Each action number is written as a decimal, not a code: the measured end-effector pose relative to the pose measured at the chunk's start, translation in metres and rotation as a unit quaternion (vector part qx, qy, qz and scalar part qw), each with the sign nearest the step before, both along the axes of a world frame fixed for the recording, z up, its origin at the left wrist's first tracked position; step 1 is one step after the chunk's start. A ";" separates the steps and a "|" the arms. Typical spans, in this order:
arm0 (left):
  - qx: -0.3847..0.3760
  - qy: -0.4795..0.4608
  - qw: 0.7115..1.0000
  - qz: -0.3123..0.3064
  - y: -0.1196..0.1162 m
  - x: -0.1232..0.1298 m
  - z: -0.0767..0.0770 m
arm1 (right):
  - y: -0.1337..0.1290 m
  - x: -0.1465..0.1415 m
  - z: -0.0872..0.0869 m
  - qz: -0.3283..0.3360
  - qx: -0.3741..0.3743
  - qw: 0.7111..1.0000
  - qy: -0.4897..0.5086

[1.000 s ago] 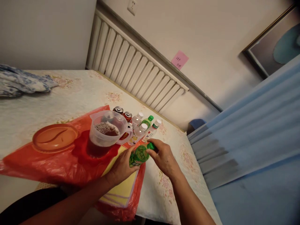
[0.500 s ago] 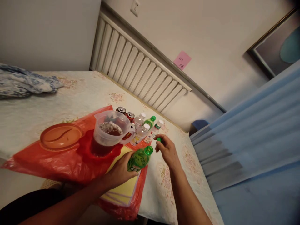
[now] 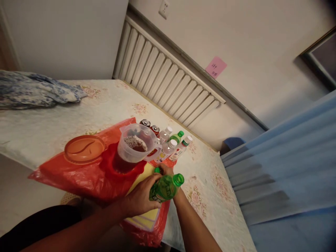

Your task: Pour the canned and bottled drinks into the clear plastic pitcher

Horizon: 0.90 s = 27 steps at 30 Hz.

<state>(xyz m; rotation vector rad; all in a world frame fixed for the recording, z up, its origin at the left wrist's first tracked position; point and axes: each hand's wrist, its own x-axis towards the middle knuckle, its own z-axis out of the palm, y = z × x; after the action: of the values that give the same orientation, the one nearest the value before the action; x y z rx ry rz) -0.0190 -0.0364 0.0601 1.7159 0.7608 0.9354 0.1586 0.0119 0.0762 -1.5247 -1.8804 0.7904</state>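
My left hand (image 3: 141, 196) is wrapped round a green plastic bottle (image 3: 165, 188), which tilts to the right with its mouth uncovered. Behind that bottle, my right hand (image 3: 167, 169) pinches a green bottle cap (image 3: 157, 170); part of the hand is hidden by the bottle. Just to the left stands a clear plastic pitcher (image 3: 128, 157) with foamy dark liquid inside, on something red. Yellow sheets (image 3: 143, 221) lie beneath my hands.
Several capped bottles, including a green one (image 3: 176, 137), and drink cans (image 3: 145, 123) stand behind the pitcher. An orange lid (image 3: 84, 149) rests on a red plastic sheet (image 3: 65, 180). Patterned cloth (image 3: 39, 91) lies at left; a blue curtain (image 3: 283, 168) hangs at right.
My right hand has moved left and down with the cap, from beyond the bottle's mouth to behind the bottle. The view has shifted slightly left.
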 end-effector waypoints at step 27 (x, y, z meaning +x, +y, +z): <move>-0.053 -0.004 0.996 -0.071 -0.007 -0.022 0.010 | 0.041 -0.049 0.061 0.097 -0.029 0.969 0.227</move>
<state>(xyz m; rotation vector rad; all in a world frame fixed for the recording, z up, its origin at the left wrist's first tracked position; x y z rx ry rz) -0.0412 -0.0438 0.0704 1.6496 0.6614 0.7911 0.1093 0.0531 0.1367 -1.0809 -1.6813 1.1800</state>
